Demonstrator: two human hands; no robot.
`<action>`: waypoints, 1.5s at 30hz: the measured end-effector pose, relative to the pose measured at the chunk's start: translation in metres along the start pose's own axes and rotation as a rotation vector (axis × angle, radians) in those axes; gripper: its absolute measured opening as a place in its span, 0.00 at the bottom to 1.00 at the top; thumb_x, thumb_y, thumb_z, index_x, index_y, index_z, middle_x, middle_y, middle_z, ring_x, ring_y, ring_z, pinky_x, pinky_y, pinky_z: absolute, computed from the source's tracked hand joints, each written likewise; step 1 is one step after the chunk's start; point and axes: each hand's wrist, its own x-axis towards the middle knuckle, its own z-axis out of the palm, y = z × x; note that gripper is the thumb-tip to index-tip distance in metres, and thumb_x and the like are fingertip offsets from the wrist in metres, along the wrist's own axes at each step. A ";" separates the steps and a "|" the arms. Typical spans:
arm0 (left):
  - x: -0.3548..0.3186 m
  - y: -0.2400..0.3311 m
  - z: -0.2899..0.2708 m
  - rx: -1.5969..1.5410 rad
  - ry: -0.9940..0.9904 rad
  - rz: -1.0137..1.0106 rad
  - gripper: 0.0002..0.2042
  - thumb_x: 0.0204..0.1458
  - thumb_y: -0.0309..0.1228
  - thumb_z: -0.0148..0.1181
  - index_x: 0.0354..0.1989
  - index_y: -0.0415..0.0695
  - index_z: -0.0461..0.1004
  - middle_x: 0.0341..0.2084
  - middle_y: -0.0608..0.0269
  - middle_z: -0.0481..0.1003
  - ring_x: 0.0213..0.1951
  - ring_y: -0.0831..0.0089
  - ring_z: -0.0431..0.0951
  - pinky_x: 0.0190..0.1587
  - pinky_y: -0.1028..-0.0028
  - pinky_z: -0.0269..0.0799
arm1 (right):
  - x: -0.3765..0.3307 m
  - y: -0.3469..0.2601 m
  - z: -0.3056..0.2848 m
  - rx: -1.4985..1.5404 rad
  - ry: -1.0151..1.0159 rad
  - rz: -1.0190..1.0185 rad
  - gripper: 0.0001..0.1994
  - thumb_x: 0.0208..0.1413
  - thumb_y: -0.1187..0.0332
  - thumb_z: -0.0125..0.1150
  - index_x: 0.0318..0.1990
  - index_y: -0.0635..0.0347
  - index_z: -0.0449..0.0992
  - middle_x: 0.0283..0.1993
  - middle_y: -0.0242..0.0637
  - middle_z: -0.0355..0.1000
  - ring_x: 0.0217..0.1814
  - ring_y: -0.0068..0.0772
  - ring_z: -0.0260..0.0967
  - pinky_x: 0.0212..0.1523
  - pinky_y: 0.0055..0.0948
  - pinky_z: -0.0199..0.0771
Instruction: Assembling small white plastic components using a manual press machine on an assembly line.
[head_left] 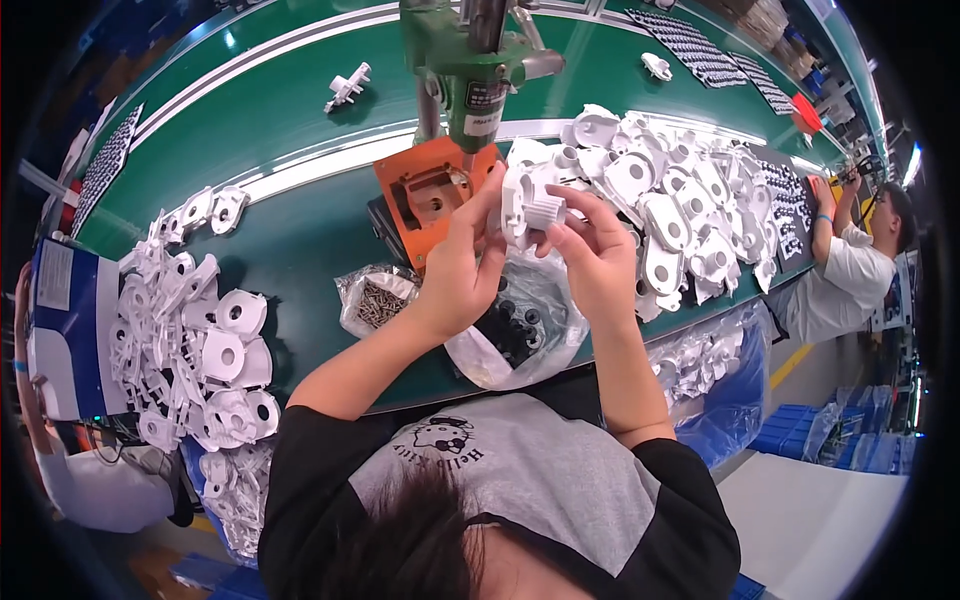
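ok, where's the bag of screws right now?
Head view: the bag of screws lies on the green bench left of centre, just left of the left hand, below the orange fixture.

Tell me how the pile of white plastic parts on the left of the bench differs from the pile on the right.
The left pile sits lower in the picture, near the bench's front edge, with many parts showing a round hole face-up. The right pile lies farther up the green bench, just beyond the right hand, and looks more heaped, its parts overlapping at mixed angles. Both hold the same kind of white moulded parts, loose and unsorted.
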 end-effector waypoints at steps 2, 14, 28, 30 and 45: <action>0.000 0.000 -0.001 -0.113 -0.027 -0.073 0.21 0.57 0.19 0.43 0.60 0.35 0.50 0.62 0.47 0.54 0.60 0.64 0.62 0.56 0.70 0.63 | -0.003 0.004 0.000 -0.109 0.044 -0.031 0.16 0.52 0.78 0.58 0.49 0.69 0.68 0.38 0.38 0.70 0.37 0.22 0.70 0.36 0.18 0.71; -0.005 -0.004 -0.001 -0.150 -0.037 0.061 0.26 0.56 0.25 0.49 0.61 0.32 0.50 0.61 0.45 0.55 0.59 0.65 0.62 0.58 0.71 0.60 | -0.018 0.012 0.008 -0.276 0.116 -0.045 0.10 0.56 0.72 0.57 0.41 0.69 0.68 0.31 0.37 0.72 0.28 0.24 0.70 0.30 0.21 0.70; -0.008 0.003 0.000 0.140 -0.036 -0.081 0.25 0.50 0.25 0.57 0.58 0.39 0.60 0.45 0.56 0.73 0.38 0.73 0.77 0.40 0.77 0.71 | -0.017 0.015 0.011 -0.177 0.196 -0.083 0.18 0.53 0.71 0.61 0.48 0.66 0.62 0.37 0.36 0.69 0.29 0.17 0.68 0.25 0.15 0.67; -0.006 0.002 -0.004 0.185 -0.079 -0.104 0.24 0.51 0.25 0.57 0.57 0.40 0.61 0.40 0.58 0.76 0.35 0.74 0.78 0.39 0.78 0.71 | -0.014 0.012 0.007 -0.363 0.204 -0.102 0.21 0.52 0.71 0.61 0.51 0.65 0.60 0.41 0.36 0.66 0.28 0.16 0.66 0.23 0.15 0.64; 0.051 -0.061 -0.100 0.032 0.034 -0.663 0.09 0.48 0.27 0.59 0.34 0.34 0.74 0.26 0.61 0.76 0.28 0.77 0.74 0.32 0.77 0.69 | -0.035 0.025 -0.070 -0.410 0.236 0.228 0.08 0.54 0.72 0.55 0.40 0.66 0.72 0.31 0.30 0.71 0.24 0.12 0.58 0.26 0.14 0.60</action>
